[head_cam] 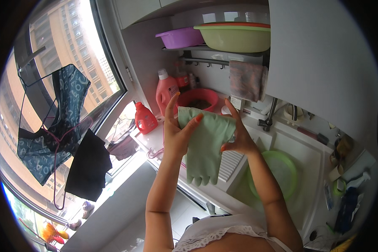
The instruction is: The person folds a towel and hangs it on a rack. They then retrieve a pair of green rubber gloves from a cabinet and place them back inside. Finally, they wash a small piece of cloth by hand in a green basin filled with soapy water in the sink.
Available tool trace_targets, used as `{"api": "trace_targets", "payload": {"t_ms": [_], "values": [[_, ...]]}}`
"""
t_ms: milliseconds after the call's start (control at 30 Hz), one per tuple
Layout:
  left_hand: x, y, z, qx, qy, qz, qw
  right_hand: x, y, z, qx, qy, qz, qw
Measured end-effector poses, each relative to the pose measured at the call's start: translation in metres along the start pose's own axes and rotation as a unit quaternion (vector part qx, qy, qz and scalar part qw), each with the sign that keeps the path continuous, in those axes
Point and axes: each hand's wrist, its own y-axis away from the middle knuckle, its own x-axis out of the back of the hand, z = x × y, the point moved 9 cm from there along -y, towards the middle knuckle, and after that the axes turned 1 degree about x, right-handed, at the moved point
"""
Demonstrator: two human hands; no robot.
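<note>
A pale green rubber glove (204, 141) hangs fingers down in front of me, over the edge of the white counter. My left hand (181, 129) pinches its cuff at the left, with the thumb across the front and the index finger stretched up. At the cuff's right side, my right hand (239, 135) holds it between thumb and fingers. Some of the right fingers are hidden behind the glove. Below and to the right, a green basin (288, 176) sits in the white sink (312, 154), beside a ribbed washboard (231, 162).
Red detergent bottles (146, 119) and a red basin (212, 94) stand behind the hands. Purple (181, 37) and green (236, 39) basins rest on a shelf above a hanging towel (247, 80). Clothes (88, 167) hang by the open window at left. A dark faucet (271, 116) rises behind the sink.
</note>
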Motion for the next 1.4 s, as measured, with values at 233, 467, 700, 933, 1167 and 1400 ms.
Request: {"api": "trace_targets", "payload": {"t_ms": [233, 467, 700, 933, 1167, 1400], "values": [[0.008, -0.004, -0.011, 0.025, 0.054, 0.009, 0.998, -0.017, 0.013, 0.018, 0.02, 0.001, 0.024, 1.0], [0.031, -0.004, -0.03, 0.087, 0.063, 0.011, 0.994, -0.02, 0.021, 0.029, -0.163, -0.045, 0.03, 0.985], [0.078, 0.017, -0.061, 0.059, -0.282, 0.04, 0.957, 0.002, 0.033, 0.024, -0.197, -0.061, 0.11, 0.972], [0.032, 0.068, -0.133, 0.188, 0.021, -0.116, 0.975, 0.006, 0.024, 0.006, -0.136, 0.162, 0.114, 0.971], [-0.006, 0.093, -0.137, 0.237, -0.049, -0.076, 0.967, 0.007, 0.037, 0.004, -0.121, 0.336, 0.189, 0.915], [0.003, 0.106, -0.138, 0.256, 0.057, -0.023, 0.965, 0.002, 0.061, 0.001, -0.086, 0.106, 0.07, 0.988]]}}
